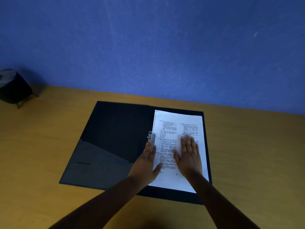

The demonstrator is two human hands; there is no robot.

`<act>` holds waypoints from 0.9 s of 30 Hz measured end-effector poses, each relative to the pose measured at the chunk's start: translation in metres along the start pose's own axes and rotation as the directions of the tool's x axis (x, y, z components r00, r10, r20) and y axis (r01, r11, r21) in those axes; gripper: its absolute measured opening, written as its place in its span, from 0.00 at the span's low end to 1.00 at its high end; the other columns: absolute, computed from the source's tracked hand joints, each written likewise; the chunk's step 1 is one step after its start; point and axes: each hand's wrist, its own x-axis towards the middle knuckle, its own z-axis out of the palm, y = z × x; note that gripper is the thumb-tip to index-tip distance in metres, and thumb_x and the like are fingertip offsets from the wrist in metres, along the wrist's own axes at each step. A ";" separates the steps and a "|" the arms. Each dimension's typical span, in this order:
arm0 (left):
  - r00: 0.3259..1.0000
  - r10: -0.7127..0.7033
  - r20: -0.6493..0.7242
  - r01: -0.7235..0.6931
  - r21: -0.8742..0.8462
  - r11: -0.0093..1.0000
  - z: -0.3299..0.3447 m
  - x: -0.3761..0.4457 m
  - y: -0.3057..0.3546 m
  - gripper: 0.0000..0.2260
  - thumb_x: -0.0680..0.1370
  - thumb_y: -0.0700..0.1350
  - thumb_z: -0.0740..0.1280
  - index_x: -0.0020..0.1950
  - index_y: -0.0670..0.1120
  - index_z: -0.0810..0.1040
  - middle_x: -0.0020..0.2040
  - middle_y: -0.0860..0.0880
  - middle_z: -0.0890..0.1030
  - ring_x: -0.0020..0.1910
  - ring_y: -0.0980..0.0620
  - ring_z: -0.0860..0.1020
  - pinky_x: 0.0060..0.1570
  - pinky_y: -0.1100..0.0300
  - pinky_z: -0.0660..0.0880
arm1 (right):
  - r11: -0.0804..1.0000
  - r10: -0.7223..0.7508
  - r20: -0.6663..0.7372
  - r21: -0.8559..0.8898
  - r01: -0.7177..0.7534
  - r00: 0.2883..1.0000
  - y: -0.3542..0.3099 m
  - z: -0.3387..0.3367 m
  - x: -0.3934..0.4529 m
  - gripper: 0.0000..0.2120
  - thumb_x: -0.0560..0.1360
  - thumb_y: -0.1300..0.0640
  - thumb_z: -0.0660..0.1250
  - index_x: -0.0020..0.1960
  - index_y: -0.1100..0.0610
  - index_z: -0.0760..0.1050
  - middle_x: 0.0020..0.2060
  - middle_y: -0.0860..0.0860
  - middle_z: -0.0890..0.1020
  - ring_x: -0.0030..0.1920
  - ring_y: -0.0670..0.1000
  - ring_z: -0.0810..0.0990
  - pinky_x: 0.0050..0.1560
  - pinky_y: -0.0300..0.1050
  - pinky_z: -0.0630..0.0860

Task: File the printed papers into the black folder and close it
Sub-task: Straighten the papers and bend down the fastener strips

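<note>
- The black folder lay opened flat on the counter, its spine running roughly away from the person. This exposed both inner covers so that the sheets could be loaded without obstruction.
- The printed papers rested as a stack on the right inner cover, with the stack's left edge lying along the spine beside the metal clip. This placement put the binding edge where the clip could secure it.
- The right hand was open and flat, palm down on the lower middle of the top sheet, gripping nothing. Judged purpose: to press the stack down and prevent it from sliding or fanning during alignment.
- The left hand was also open, fingers extended along the stack's left edge, with the fingertips just short of the clip. It gripped nothing. Judged purpose: to square the edge against the spine, or to reach the clip mechanism.
- Whether the clip was already engaged over the papers could not be determined from this view.
- The left inner cover carried a diagonal pocket, which held no visible sheets.
- The folder was not yet closed. Remaining steps, as judged: secure the stack, then fold the left cover over the right.
- A dark object on short legs stood at the far left of the counter, well apart from the work area.
</note>
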 end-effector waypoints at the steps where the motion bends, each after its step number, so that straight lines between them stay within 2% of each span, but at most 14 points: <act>1: 1.000 -0.004 -0.002 0.004 -0.009 1.000 0.001 0.000 0.001 0.33 0.78 0.59 0.55 0.76 0.45 0.46 0.78 0.47 0.40 0.76 0.50 0.52 0.70 0.58 0.61 | 1.000 0.000 -0.001 -0.001 0.000 1.000 0.000 0.000 0.000 0.34 0.78 0.39 0.44 0.75 0.56 0.36 0.77 0.56 0.43 0.76 0.53 0.38 0.74 0.46 0.36; 3: 1.000 0.003 -0.006 -0.003 0.006 1.000 0.004 -0.001 0.001 0.34 0.78 0.59 0.55 0.76 0.44 0.45 0.78 0.47 0.40 0.77 0.50 0.48 0.72 0.58 0.58 | 1.000 -0.004 -0.006 -0.003 0.004 1.000 -0.001 -0.001 -0.001 0.34 0.79 0.39 0.44 0.75 0.56 0.37 0.77 0.56 0.43 0.76 0.54 0.39 0.74 0.47 0.36; 7: 0.999 0.038 0.001 -0.038 0.117 0.992 0.006 -0.005 -0.003 0.36 0.78 0.61 0.52 0.75 0.43 0.38 0.77 0.44 0.38 0.74 0.50 0.34 0.72 0.60 0.37 | 1.000 -0.010 -0.010 0.013 0.010 1.000 -0.001 -0.003 -0.002 0.33 0.79 0.40 0.46 0.75 0.56 0.37 0.77 0.56 0.44 0.76 0.54 0.39 0.75 0.47 0.37; 10: 0.999 0.044 0.002 -0.044 0.178 0.983 0.009 -0.006 -0.004 0.36 0.78 0.63 0.49 0.74 0.43 0.36 0.77 0.43 0.39 0.71 0.50 0.30 0.70 0.57 0.30 | 1.000 -0.014 -0.009 0.003 0.014 1.000 -0.001 -0.003 -0.002 0.33 0.79 0.41 0.46 0.74 0.56 0.36 0.77 0.56 0.44 0.76 0.54 0.39 0.75 0.47 0.37; 14: 0.998 0.059 0.012 -0.060 0.208 0.976 0.007 -0.008 -0.010 0.40 0.73 0.68 0.37 0.75 0.42 0.41 0.78 0.43 0.43 0.74 0.49 0.37 0.71 0.52 0.32 | 1.000 -0.005 -0.005 -0.005 0.005 1.000 -0.001 -0.003 -0.002 0.33 0.79 0.41 0.45 0.75 0.56 0.36 0.77 0.56 0.43 0.76 0.54 0.39 0.74 0.47 0.37; 17: 0.997 0.070 0.036 -0.076 0.225 0.971 0.006 -0.008 -0.018 0.38 0.74 0.66 0.40 0.75 0.41 0.43 0.78 0.44 0.45 0.76 0.47 0.42 0.71 0.51 0.32 | 1.000 -0.003 -0.001 -0.006 0.003 1.000 -0.001 -0.002 -0.003 0.33 0.79 0.41 0.45 0.75 0.55 0.35 0.77 0.55 0.42 0.76 0.54 0.38 0.74 0.46 0.36; 19: 0.998 0.060 0.029 -0.065 0.198 0.978 0.005 -0.009 -0.017 0.39 0.73 0.67 0.39 0.75 0.41 0.44 0.78 0.44 0.46 0.76 0.47 0.44 0.71 0.50 0.34 | 1.000 -0.005 -0.001 -0.005 0.005 1.000 -0.001 -0.003 -0.002 0.33 0.79 0.41 0.45 0.75 0.55 0.36 0.77 0.55 0.42 0.76 0.54 0.38 0.74 0.46 0.36; 21: 0.998 0.062 0.007 -0.062 0.176 0.982 0.004 -0.009 -0.014 0.40 0.73 0.67 0.38 0.75 0.39 0.51 0.77 0.42 0.53 0.76 0.44 0.51 0.71 0.47 0.41 | 1.000 -0.004 0.000 0.003 0.004 1.000 -0.002 -0.004 -0.002 0.33 0.79 0.41 0.46 0.75 0.55 0.36 0.77 0.55 0.42 0.76 0.54 0.38 0.74 0.46 0.36; 22: 0.997 0.068 -0.021 -0.064 0.168 0.984 0.004 -0.009 -0.012 0.39 0.75 0.66 0.40 0.74 0.39 0.54 0.76 0.42 0.56 0.75 0.44 0.54 0.71 0.46 0.45 | 1.000 -0.004 0.001 0.005 0.004 1.000 -0.002 -0.004 -0.002 0.32 0.79 0.41 0.46 0.75 0.55 0.36 0.77 0.55 0.43 0.76 0.54 0.38 0.74 0.47 0.36; 23: 0.997 0.067 -0.039 -0.060 0.153 0.986 0.006 -0.009 -0.012 0.36 0.76 0.65 0.44 0.74 0.39 0.54 0.76 0.43 0.54 0.75 0.46 0.53 0.71 0.48 0.46 | 1.000 -0.005 0.002 0.004 0.005 1.000 -0.002 -0.004 -0.002 0.32 0.80 0.41 0.46 0.75 0.55 0.37 0.77 0.55 0.43 0.76 0.54 0.38 0.75 0.47 0.37; 25: 0.997 0.053 -0.054 -0.047 0.113 0.992 0.009 -0.008 -0.016 0.33 0.78 0.61 0.50 0.76 0.43 0.47 0.76 0.50 0.44 0.74 0.54 0.43 0.72 0.56 0.41 | 1.000 -0.004 0.005 0.006 0.004 1.000 -0.002 -0.005 -0.003 0.32 0.80 0.41 0.46 0.75 0.55 0.36 0.77 0.56 0.43 0.76 0.54 0.38 0.75 0.47 0.37; 27: 0.997 0.055 -0.060 -0.050 0.071 0.996 0.010 -0.007 -0.021 0.33 0.79 0.60 0.52 0.76 0.45 0.44 0.74 0.54 0.38 0.72 0.58 0.40 0.72 0.60 0.40 | 1.000 -0.003 0.005 0.011 0.003 1.000 -0.002 -0.005 -0.003 0.32 0.79 0.41 0.46 0.74 0.54 0.34 0.77 0.55 0.42 0.76 0.54 0.38 0.75 0.47 0.38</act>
